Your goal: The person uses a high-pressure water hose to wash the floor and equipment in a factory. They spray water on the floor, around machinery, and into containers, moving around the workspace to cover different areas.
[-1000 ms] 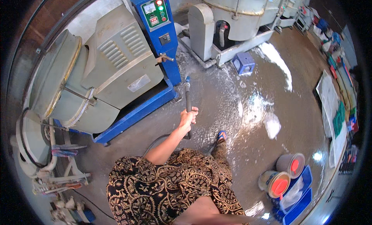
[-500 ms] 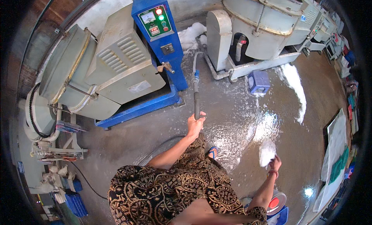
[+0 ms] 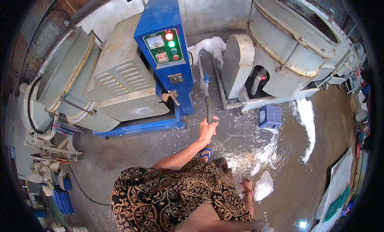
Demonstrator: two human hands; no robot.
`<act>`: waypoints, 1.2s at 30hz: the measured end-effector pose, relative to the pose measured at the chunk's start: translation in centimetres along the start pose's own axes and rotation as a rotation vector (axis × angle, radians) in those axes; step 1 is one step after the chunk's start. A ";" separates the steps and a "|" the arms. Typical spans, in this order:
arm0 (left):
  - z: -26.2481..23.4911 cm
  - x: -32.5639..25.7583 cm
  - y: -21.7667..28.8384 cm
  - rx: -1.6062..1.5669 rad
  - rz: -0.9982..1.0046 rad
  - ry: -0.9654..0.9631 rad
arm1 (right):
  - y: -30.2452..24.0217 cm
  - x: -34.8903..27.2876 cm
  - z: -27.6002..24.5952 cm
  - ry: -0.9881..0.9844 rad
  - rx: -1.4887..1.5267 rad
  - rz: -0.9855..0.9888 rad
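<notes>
wet concrete floor (image 3: 280,160); left hand (image 3: 208,130) grips black hose (image 3: 208,106).

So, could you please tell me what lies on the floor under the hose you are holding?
Under the black hose gripped by the left hand, the concrete floor is wet, with white foam in patches. The right hand hangs low. The patterned garment hides the floor beneath it.
</notes>
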State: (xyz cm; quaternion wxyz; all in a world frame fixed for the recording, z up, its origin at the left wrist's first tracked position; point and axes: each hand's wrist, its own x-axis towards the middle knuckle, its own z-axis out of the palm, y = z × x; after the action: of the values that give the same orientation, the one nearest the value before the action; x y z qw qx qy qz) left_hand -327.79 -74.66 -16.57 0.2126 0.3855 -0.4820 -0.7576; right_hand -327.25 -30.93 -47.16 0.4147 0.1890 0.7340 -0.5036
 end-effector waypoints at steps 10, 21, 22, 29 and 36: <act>6.6 11.2 1.8 -0.007 0.029 0.105 | -0.2 -1.1 0.9 0.117 0.148 0.287; 12.9 25.6 7.2 0.304 0.268 0.221 | -25.2 14.7 -8.4 0.102 0.345 -0.020; 13.2 26.2 7.8 0.294 0.187 0.217 | -28.7 16.2 -9.5 0.137 0.186 -0.096; 14.7 29.7 11.7 0.171 0.021 0.088 | -41.5 21.4 -10.7 0.113 0.019 -0.187; 13.6 38.1 12.0 0.013 -0.167 -0.121 | -35.8 23.8 -6.5 -0.027 0.040 0.047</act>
State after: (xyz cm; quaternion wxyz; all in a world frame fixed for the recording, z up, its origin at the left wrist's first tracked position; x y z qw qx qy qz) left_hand -362.42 -98.73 -17.02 0.1168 0.3792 -0.4650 -0.7914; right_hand -368.74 -43.55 -44.36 0.4326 0.2077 0.7134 -0.5107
